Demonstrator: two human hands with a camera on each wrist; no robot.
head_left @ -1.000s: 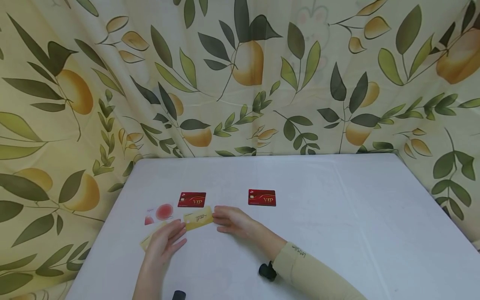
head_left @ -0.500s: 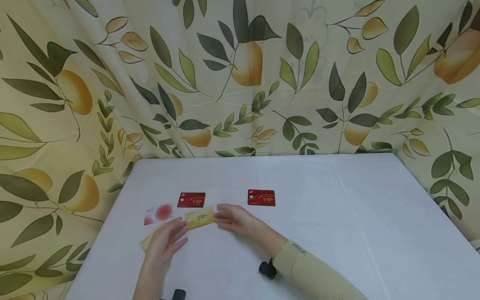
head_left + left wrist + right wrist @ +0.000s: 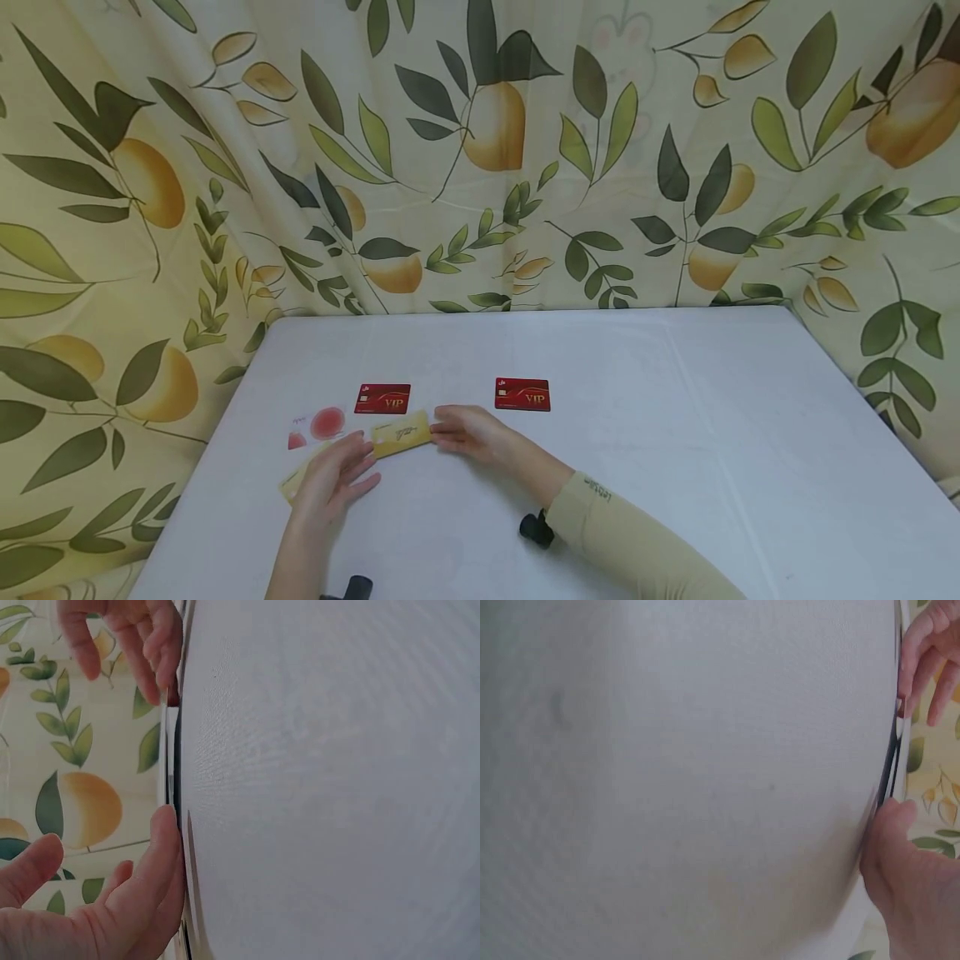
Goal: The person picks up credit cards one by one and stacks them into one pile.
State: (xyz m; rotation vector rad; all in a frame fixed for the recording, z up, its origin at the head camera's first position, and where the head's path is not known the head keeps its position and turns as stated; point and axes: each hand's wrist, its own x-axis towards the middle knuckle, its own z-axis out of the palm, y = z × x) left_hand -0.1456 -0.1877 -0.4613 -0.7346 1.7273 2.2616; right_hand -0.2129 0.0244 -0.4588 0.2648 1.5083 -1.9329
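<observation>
A gold card [image 3: 401,433] lies slightly tilted on the white table, between my two hands in the head view. My left hand [image 3: 327,475] touches its left end with extended fingertips, the thumb spread away. At the right end, the fingertips of my right hand [image 3: 474,435] rest against the card's short edge, the fingers relaxed. Seen edge-on in the left wrist view, the card is a thin strip [image 3: 171,754] between the fingertips of both hands. Another pale gold card [image 3: 289,487] is partly hidden under my left hand.
Two red VIP cards [image 3: 382,399] [image 3: 522,394] lie farther back, one left and one near the middle. A white card with pink-red circles [image 3: 327,423] lies at the left. Black wrist cameras [image 3: 536,529] sit by the forearms; a patterned curtain [image 3: 480,167] hangs behind the table.
The gold card has shifted slightly right and back, and my right hand has moved a little the same way. My left thumb has spread slightly farther from its fingers.
</observation>
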